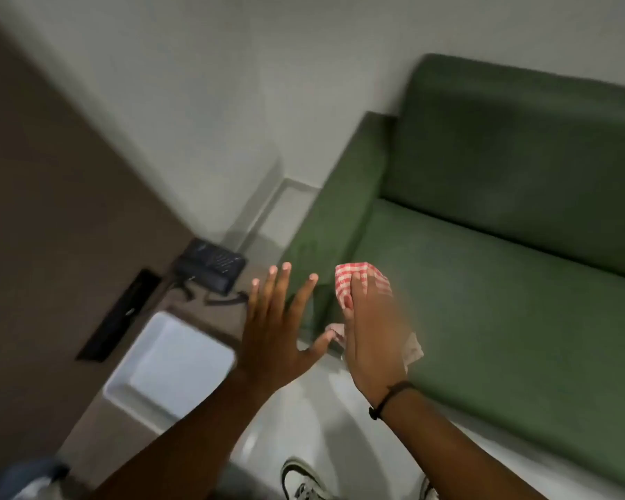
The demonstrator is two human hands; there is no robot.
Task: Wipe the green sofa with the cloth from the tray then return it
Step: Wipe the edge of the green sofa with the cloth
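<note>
Cloth [361, 283], red-and-white checked, sits bunched in your right hand [370, 333]; fingers curl round it, with one corner poking out above the knuckles and another showing below the palm. That hand hovers over the front left corner of the green sofa [502, 247], near where armrest meets seat cushion; contact with the fabric can't be judged through the blur. A dark band [390, 396] circles that wrist. Your left hand [278, 330] is spread wide, fingers apart, holding nothing, raised between sofa arm and tray. White tray [170, 369] rests on the brown surface to the left, nothing in it. Beyond the tray sits a dark desk telephone [210, 268]. Your shoes [304, 481] show at bottom edge on the pale floor.
</note>
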